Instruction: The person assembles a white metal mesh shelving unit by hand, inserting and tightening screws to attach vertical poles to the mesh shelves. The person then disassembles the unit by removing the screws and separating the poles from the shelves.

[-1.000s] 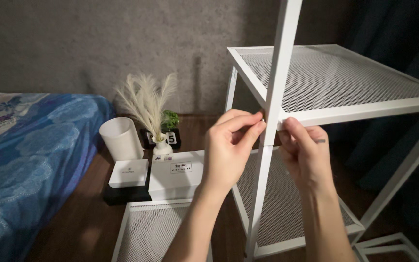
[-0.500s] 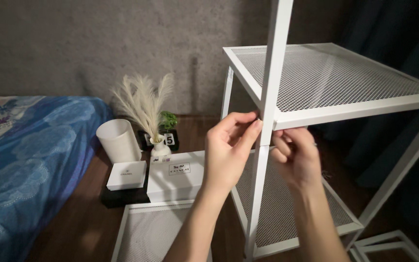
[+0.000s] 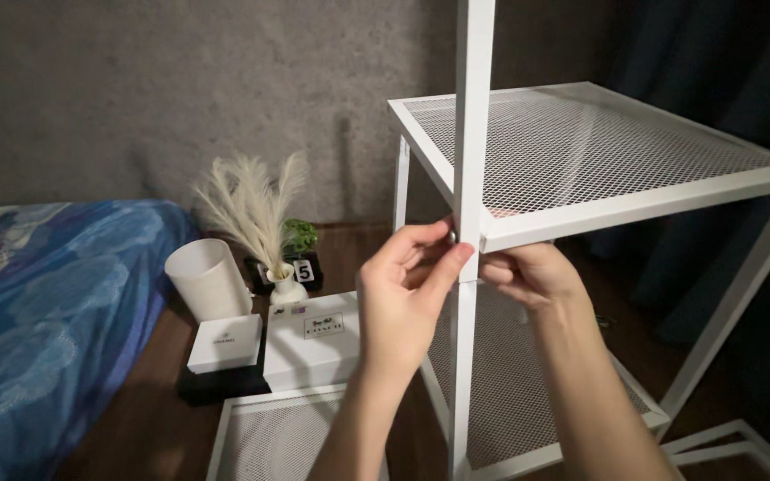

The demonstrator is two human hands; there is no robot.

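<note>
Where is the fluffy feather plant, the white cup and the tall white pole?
feather plant (image 3: 247,200), head view, on the pale plumes.
white cup (image 3: 200,278), head view, on its side wall.
white pole (image 3: 472,116), head view, on the upright above the left hand (image 3: 400,298).

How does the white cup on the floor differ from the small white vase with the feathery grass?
The white cup is wider and taller than the small white vase. The cup is a plain tapered cylinder, broader at the top; the vase has a round belly and a narrow neck. The cup shows nothing sticking out of it, while the vase holds pale feathery grass. Both are white, stand upright on the dark wooden floor, and neither hand touches them.
</note>
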